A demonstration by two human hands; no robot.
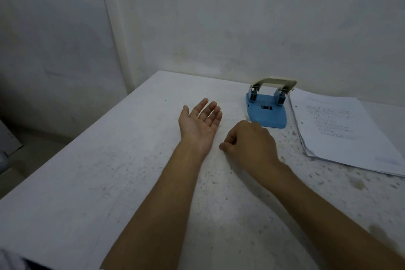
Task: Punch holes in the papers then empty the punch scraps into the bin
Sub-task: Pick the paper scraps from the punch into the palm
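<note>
A blue two-hole punch point(267, 110) with a pale metal lever stands upright on the white table point(109, 171), near the back wall. A stack of printed papers point(341, 131) lies flat just right of it, with small holes along its left edge. My left hand point(200, 121) rests palm up on the table, fingers apart and empty, left of the punch. My right hand point(249, 140) is curled knuckles-up just in front of the punch, thumb against forefinger; whether they pinch anything cannot be seen. Small dark specks dot the table around the punch. No bin is in view.
The table meets a white wall point(241, 17) at the back. Its left edge runs diagonally, with floor and a pale object point(8, 138) beyond it at the far left. A stain point(357, 183) marks the table on the right.
</note>
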